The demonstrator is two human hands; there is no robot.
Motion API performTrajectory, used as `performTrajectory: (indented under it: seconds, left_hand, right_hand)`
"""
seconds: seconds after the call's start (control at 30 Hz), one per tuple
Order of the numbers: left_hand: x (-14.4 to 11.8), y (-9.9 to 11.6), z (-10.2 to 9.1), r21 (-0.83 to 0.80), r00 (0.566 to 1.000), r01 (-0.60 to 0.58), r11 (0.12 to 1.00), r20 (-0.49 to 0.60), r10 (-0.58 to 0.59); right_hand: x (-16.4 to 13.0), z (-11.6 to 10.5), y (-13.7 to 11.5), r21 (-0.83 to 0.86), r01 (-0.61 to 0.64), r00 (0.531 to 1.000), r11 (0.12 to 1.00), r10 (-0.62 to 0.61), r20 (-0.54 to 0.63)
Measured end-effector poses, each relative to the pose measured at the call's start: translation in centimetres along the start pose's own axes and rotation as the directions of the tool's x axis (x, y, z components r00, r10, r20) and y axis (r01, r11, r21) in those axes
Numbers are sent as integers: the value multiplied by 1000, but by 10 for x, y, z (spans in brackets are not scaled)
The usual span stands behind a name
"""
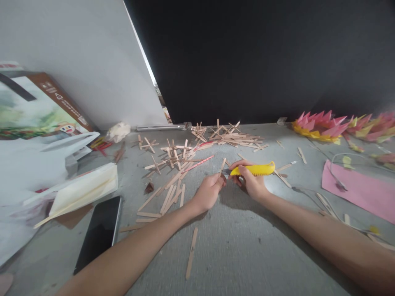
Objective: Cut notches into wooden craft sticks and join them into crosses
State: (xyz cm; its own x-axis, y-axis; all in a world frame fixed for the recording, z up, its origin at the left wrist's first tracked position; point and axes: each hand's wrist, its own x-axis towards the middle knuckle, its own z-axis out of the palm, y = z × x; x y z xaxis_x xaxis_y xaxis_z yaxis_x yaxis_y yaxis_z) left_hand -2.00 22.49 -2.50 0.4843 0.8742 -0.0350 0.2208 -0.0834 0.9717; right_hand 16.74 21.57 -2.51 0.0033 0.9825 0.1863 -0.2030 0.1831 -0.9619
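Stick (222,165) in your left hand (209,192) stood pinched between closed fingertips, mid-table, touching the blade of the yellow knife (253,169). Your right hand (251,183) was wrapped shut around that knife. Loose sticks (173,181) lay just left; a phone (99,232) sat near your left forearm.

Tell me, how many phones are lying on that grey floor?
1: the black phone lies screen-up at lower left, beside the left forearm, below the white box. Others may hide under the clutter.
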Motion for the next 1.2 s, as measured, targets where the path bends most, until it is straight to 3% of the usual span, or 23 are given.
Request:
performTrajectory:
  seconds: [0.2,0.47,0.63,0.8,1.2]
  left_hand:
    - [-1,4,1,-75,1000,2,997,8,-2]
    - [-2,12,2,-111,999,34,993,-2,-35]
    - [-3,9,2,-105,999,23,994,-21,-25]
    - [-1,3,2,-79,1000,6,997,-26,-8]
    - [-1,-1,1,-5,1000,-25,1000,-18,25]
  right_hand:
    - [-3,1,-1,10,-4,1000,1000,4,-2]
    - [10,-3,-2,25,-12,992,1000,15,-122]
    - [7,-4,1,114,-34,999,993,36,-13]
    - [1,-5,4,-23,-15,994,1000,17,105]
    - [0,-6,3,-8,0,990,1000,1,140]
